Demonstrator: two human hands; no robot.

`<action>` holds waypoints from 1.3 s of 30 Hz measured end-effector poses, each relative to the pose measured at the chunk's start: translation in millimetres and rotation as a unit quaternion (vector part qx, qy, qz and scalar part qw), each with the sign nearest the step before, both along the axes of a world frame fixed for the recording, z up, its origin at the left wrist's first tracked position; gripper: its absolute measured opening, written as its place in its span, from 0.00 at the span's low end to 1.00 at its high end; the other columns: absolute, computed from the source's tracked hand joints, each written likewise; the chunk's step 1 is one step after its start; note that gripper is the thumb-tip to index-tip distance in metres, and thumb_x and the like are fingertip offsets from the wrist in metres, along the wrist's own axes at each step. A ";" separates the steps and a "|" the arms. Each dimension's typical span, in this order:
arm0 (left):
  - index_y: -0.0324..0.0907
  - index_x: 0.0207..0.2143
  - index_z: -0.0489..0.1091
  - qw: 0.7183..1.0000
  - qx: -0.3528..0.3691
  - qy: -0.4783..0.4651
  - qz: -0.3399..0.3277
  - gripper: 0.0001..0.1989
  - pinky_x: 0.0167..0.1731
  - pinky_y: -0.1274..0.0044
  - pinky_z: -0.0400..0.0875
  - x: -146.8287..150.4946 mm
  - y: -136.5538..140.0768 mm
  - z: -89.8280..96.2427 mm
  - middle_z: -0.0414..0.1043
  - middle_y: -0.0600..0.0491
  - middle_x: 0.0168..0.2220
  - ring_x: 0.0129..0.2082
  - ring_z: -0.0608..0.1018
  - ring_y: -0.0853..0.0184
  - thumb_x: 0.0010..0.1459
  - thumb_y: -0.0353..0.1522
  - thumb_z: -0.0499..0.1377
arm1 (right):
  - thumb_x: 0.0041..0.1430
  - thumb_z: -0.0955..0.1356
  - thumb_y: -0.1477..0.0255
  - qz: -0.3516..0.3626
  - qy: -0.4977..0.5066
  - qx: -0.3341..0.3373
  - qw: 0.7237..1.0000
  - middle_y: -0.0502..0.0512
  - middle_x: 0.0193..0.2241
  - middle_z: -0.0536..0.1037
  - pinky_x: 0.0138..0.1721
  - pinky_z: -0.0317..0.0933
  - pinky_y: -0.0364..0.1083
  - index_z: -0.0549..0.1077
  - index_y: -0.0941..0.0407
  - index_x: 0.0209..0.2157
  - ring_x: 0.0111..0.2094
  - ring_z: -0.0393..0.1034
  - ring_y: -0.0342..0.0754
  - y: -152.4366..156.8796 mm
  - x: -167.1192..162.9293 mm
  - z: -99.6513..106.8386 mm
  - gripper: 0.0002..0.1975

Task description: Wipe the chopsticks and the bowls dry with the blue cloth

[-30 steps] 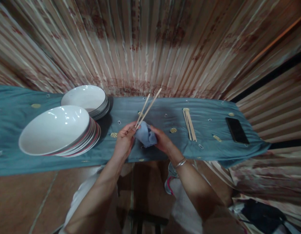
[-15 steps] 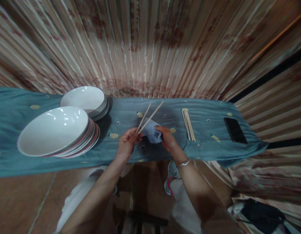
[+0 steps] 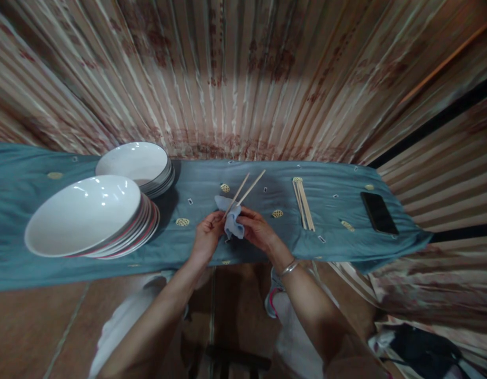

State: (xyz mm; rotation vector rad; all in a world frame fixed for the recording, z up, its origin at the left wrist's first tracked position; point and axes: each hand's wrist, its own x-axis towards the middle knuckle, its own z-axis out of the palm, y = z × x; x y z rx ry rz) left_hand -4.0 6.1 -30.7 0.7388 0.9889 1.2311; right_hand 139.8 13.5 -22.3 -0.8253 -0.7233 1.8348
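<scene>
Since half a second ago, the right hand [image 3: 258, 227] has drawn in toward nine o'clock, pinching the blue cloth [image 3: 234, 226] against the chopsticks [image 3: 251, 188]; the left hand [image 3: 208, 231] grips these, tips toward one o'clock.

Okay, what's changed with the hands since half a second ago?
The right hand and blue cloth moved left; the cloth now shows on both sides of the held chopsticks. The left hand kept its grip. Stacked dishes, chopstick pile and phone stayed put.
</scene>
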 end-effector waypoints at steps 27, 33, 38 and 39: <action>0.39 0.25 0.74 1.000 -0.016 -0.015 -0.019 0.14 0.25 0.79 0.67 10.2 -4.2 -0.7 0.75 0.54 0.22 0.25 0.76 0.68 0.37 0.37 0.71 | 0.32 0.78 0.66 -0.097 -0.079 -0.041 0.991 0.43 0.15 0.72 0.21 0.54 0.38 0.79 0.56 0.21 0.18 0.60 0.35 -2.4 -6.9 -0.4 0.12; 0.39 0.22 0.74 1.000 0.001 -0.003 -0.026 0.10 0.22 0.80 0.63 9.7 -3.4 -6.6 0.73 0.56 0.19 0.21 0.73 0.71 0.37 0.34 0.69 | 0.33 0.78 0.66 -0.088 -0.117 -0.017 0.989 0.44 0.16 0.73 0.22 0.52 0.39 0.80 0.55 0.22 0.19 0.61 0.37 -4.1 -5.9 -2.4 0.11; 0.39 0.23 0.75 1.000 0.017 0.000 -0.017 0.08 0.22 0.81 0.62 10.1 -3.2 -10.3 0.73 0.56 0.20 0.20 0.71 0.72 0.38 0.33 0.68 | 0.33 0.77 0.66 -0.091 -0.119 -0.013 0.989 0.45 0.17 0.74 0.23 0.52 0.40 0.80 0.55 0.23 0.20 0.61 0.38 -4.7 -6.5 -5.9 0.11; 0.39 0.24 0.75 1.000 0.017 0.002 -0.016 0.08 0.22 0.81 0.62 10.1 -3.3 -10.6 0.73 0.56 0.20 0.20 0.70 0.72 0.38 0.33 0.68 | 0.34 0.77 0.66 -0.093 -0.120 -0.015 0.988 0.45 0.18 0.75 0.23 0.53 0.40 0.80 0.55 0.24 0.21 0.62 0.38 -4.6 -6.6 -6.6 0.11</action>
